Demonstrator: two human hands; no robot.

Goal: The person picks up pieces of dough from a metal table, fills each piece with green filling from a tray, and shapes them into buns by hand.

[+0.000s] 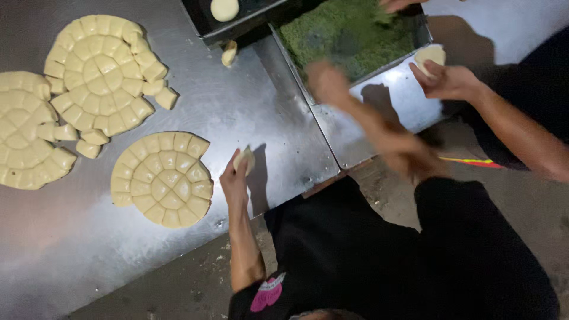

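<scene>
The left hand [235,181] is pinching a dough piece [244,159] at frame centre; the blurred right hand [327,83], grip unreadable, is reaching toward the green filling [349,32].

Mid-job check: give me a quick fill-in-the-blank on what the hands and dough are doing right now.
1. The left hand holds a small piece of ____ over the metal table.
2. The blurred right hand reaches toward the tray of ____ filling.
3. The number of round scored dough discs on the table is ____.
4. A co-worker's hand holds a dough ____.

Missing words: dough; green; three; ball
</scene>
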